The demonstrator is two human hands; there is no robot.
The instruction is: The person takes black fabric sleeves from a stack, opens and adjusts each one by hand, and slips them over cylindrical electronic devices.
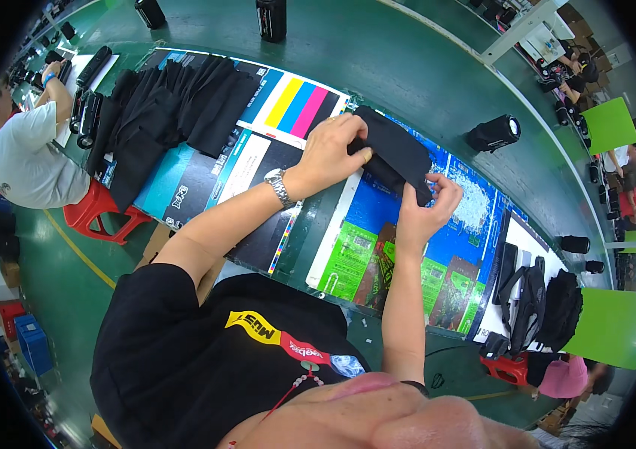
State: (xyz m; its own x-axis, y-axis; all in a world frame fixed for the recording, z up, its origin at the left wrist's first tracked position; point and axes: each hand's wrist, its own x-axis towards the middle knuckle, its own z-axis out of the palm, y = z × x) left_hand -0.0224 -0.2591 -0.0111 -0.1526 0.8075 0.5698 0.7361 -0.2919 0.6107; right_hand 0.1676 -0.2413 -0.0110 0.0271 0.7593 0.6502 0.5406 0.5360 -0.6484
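Observation:
A folded black fabric piece (pixel 396 146) is held up over the worktable between my two hands. My left hand (pixel 335 150), with a metal watch at the wrist, pinches its left end between thumb and fingers. At the lower right corner my right hand (pixel 430 209) grips the fabric, thumb and fingers closed on it. The cloth bends over along its length, with a darker fold on the side nearer me. Beneath it lies a blue and green printed sheet (pixel 348 251). To the left, a heap of black fabric pieces (pixel 176 105) is spread on the table.
White scraps (pixel 469 203) lie on the blue sheet. Black cylindrical speakers (pixel 494 133) stand along the far green surface. A co-worker (pixel 30 153) sits at the left by a red stool (pixel 105 213). Black bags (pixel 531 299) lie at the right near a green panel (pixel 610 325).

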